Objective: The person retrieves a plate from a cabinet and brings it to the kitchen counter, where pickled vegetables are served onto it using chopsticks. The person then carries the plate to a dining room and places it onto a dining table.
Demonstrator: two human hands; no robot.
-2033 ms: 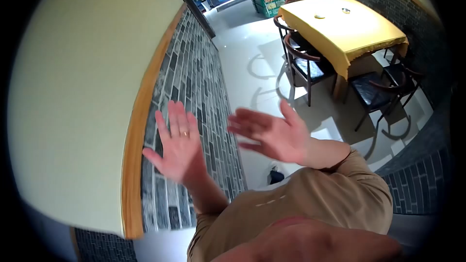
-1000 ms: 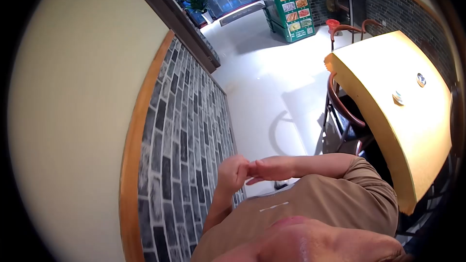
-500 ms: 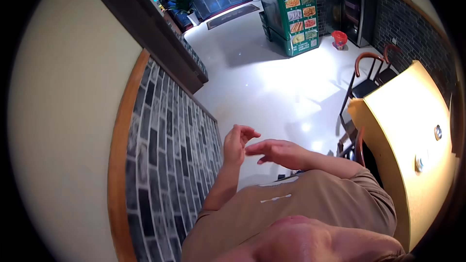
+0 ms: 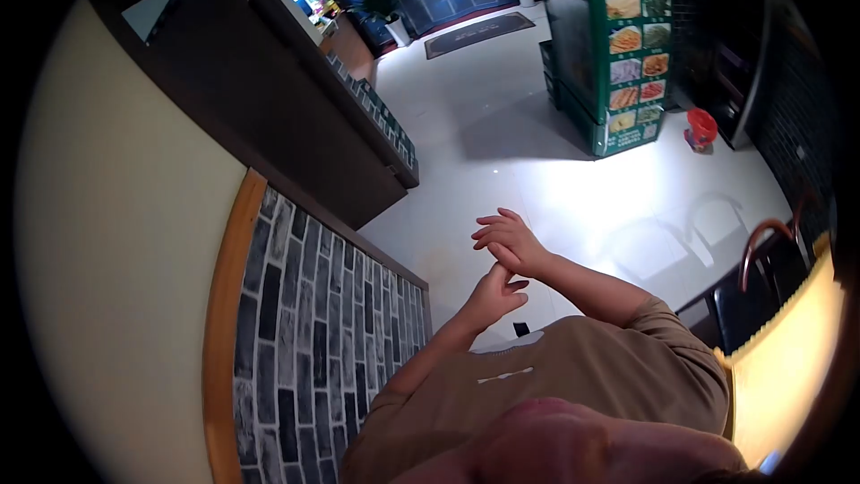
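Note:
My left hand and my right hand meet in front of my chest, above the pale floor. The right lies higher, with its fingers stretched out and spread to the left. Its lower side touches the fingertips of the left hand, which are partly hidden behind it. On the left hand the thumb stands apart from the fingers. I see no object in either hand. Below them is my brown T-shirt.
To the left runs a brick-patterned wall with a wooden edge, then a dark door. Ahead stands a green cabinet with food pictures; a red bucket is beside it. Chairs and a yellow-covered table are at right.
The view has swung left, so the cabinet and table sit further right. My right hand has risen, its fingers now spread, and crosses above the left hand, which has dropped lower.

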